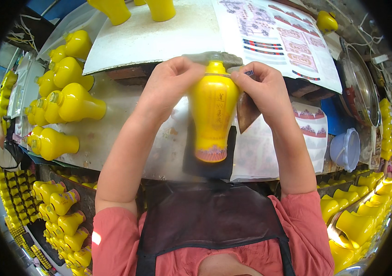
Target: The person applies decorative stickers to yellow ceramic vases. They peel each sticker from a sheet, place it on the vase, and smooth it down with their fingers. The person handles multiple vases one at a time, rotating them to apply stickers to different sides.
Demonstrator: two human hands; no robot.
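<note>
A glossy yellow vase (207, 110) lies in front of me, its neck pointing away and its base toward me. Down its body runs a column of dark characters, and a pink-purple patterned band (211, 154) circles the base. My left hand (170, 80) pinches at the left of the neck, its fingertips partly hidden and slightly blurred. At the right of the neck, my right hand (266, 83) pinches the end of a thin dark decal strip (249, 72) that passes around the neck. A brown flat scraper-like piece (247, 115) hangs below the right palm.
Beneath the vase are a black pad (190, 168) and a grey lump-like support (198, 57). Printed decal sheets (274, 41) cover the board at upper right. Yellow vases (74, 103) lie along the left. A pale bucket (345, 149) stands at right, with more vases (359, 221) below.
</note>
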